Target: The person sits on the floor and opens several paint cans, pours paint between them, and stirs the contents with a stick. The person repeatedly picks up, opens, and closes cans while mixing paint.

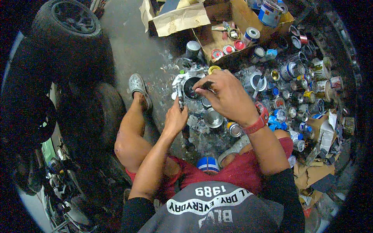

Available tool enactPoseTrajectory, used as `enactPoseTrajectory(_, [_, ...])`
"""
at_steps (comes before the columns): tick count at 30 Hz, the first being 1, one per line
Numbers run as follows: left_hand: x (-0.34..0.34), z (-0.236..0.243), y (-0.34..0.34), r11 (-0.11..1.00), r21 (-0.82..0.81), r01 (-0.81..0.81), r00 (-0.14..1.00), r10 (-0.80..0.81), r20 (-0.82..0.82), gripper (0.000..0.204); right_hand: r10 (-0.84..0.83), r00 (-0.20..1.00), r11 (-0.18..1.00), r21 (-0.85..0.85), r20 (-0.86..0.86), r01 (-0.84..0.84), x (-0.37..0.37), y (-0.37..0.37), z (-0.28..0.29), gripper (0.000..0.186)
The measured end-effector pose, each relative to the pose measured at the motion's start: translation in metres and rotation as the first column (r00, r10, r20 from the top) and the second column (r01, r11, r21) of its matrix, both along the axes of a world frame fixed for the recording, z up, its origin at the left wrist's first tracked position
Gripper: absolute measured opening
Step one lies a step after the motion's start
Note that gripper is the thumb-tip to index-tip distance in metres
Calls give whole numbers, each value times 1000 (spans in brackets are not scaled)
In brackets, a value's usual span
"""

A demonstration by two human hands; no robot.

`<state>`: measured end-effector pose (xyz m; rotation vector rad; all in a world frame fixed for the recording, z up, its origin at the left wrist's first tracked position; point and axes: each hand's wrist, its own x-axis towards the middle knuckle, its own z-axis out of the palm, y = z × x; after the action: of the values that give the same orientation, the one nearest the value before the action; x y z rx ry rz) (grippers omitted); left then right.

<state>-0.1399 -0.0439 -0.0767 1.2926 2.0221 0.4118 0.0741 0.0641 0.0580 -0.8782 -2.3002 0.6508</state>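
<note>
My left hand [176, 119] is closed around a slim tool [180, 100] with a dark lower part and a pale, silvery upper part. The tool points away from me, beside an open round can [191, 88] with dark contents. Over the right edge of that can, my right hand [229, 95] is held in a pinch. Something small and dark shows between its thumb and fingers, but its kind is unclear. Nearer to me stand a silvery can [213, 117] and a smaller can with a blue and yellow label [234, 129].
Several paint cans and jars crowd the floor on the right, among them a white-rimmed can [258, 81] with a stick. A cardboard box [206, 37] holding tins stands ahead. Tires [74, 19] are at the left; torn cardboard [316, 174] lies at the right.
</note>
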Motion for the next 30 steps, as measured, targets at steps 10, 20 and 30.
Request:
enactPoseTrajectory(10, [0,-6,0,1000,23,-13,1000,14,-6,48,-56,997,997,47,57,54,-2,2,4,9])
enactPoseTrajectory(20, [0,-3,-1,998,52,-16,999,18,-41,64,-58,998,995,85,21,56,0,5,6,11])
enactPoseTrajectory(30, [2,12,3,999,-15,-42,999,42,24,57,-166,986,986,12,-3,166,-5,-2,-12,18])
